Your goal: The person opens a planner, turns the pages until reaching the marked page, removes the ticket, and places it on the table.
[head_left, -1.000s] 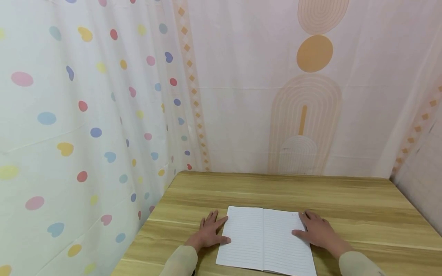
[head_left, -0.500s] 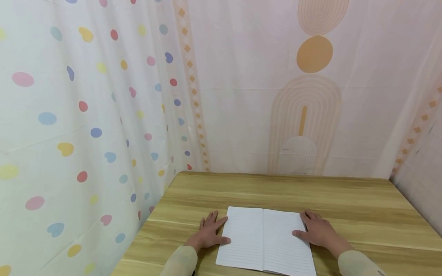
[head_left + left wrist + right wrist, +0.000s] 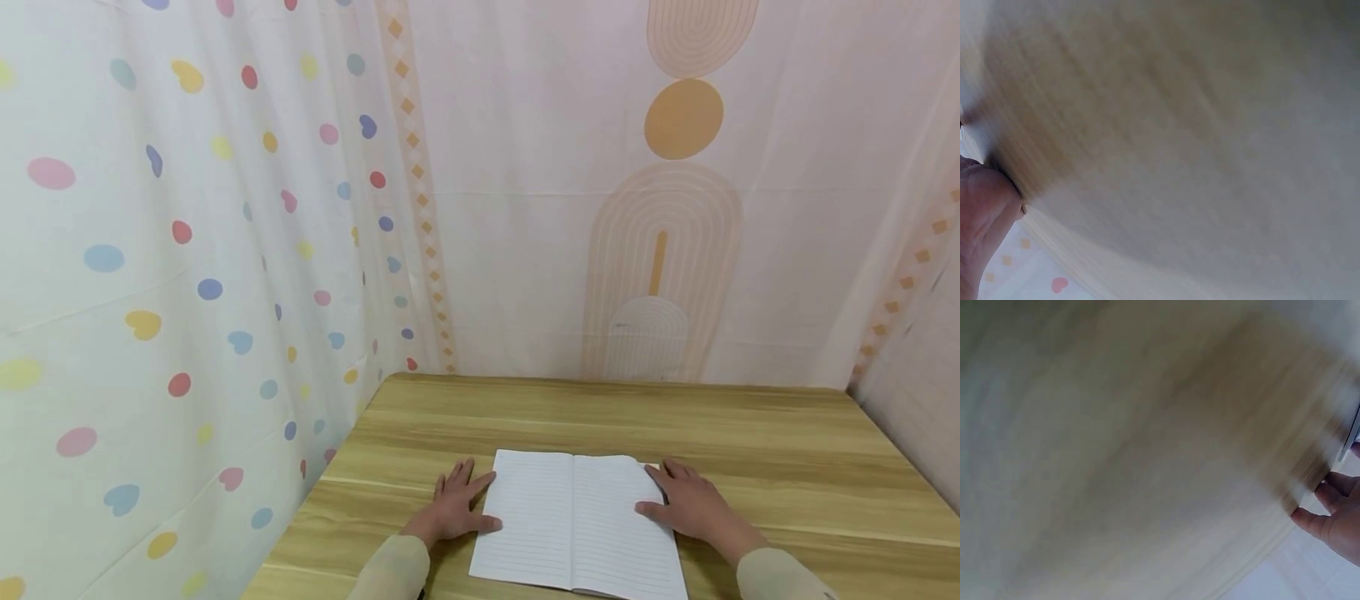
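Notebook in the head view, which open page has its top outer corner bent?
The right page, touched by the right hand: its top edge dips near that corner, while the left page looks square there.

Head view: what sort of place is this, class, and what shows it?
Probably a screened-off indoor desk space: a wood-grain table bearing an open lined notebook, a spotted cloth hanging at the left and a patterned cloth behind.
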`<state>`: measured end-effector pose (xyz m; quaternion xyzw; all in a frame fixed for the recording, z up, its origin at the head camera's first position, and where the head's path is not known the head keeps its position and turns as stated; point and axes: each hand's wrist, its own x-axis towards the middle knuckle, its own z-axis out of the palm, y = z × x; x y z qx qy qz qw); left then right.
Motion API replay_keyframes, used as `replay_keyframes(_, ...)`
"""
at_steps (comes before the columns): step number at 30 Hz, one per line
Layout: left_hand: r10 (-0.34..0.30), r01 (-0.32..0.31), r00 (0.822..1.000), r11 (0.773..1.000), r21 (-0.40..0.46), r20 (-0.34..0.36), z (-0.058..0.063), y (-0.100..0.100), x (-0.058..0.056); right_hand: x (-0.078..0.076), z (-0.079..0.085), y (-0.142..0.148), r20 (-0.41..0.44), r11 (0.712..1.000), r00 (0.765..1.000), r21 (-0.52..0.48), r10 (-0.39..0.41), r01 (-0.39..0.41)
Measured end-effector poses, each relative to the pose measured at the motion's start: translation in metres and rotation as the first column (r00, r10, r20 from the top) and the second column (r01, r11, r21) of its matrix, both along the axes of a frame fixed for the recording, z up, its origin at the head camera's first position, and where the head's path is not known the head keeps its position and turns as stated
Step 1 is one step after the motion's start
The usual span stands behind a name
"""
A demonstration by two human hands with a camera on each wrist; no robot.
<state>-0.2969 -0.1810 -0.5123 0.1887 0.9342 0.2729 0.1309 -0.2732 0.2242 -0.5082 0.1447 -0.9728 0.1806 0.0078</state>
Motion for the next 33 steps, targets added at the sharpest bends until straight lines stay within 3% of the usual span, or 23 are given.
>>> replay_keyframes(8, 0.000, 0.000, 1.000, 1.000, -0.010, -0.001, 0.002, 0.001, 0.001, -0.002, 0.002, -0.004, -0.074, 0.995, 0.997, -0.097, -0.016, 0.009)
replay_keyframes(12, 0.000, 0.000, 1.000, 1.000, -0.013, 0.002, 0.003, 0.001, 0.002, -0.004, 0.007, -0.008, -0.053, 0.965, 0.998, -0.261, -0.044, 0.029)
replay_keyframes(16, 0.001, -0.001, 1.000, 1.000, -0.013, -0.002, 0.003, 0.001, 0.001, -0.003, 0.018, -0.013, 0.057, 0.890, 0.996, -0.446, -0.071, 0.089)
replay_keyframes(21, 0.001, -0.001, 1.000, 1.000, -0.007, 0.002, 0.002, 0.000, 0.000, 0.000, 0.036, -0.021, 0.148, 0.813, 0.985, -0.562, -0.086, 0.155)
replay_keyframes(24, 0.001, -0.001, 1.000, 1.000, 0.001, 0.003, 0.001, -0.001, 0.000, 0.001, 0.045, -0.029, 0.180, 0.732, 0.980, -0.657, -0.079, 0.180)
replay_keyframes(28, -0.002, 0.002, 1.000, 1.000, 0.006, -0.001, 0.001, 0.000, 0.000, 0.003, 0.053, -0.042, 0.191, 0.629, 0.981, -0.760, -0.026, 0.164)
replay_keyframes(33, 0.000, 0.000, 1.000, 1.000, 0.012, -0.003, 0.001, 0.000, 0.000, 0.008, 0.056, -0.057, 0.171, 0.539, 0.982, -0.836, 0.084, 0.100)
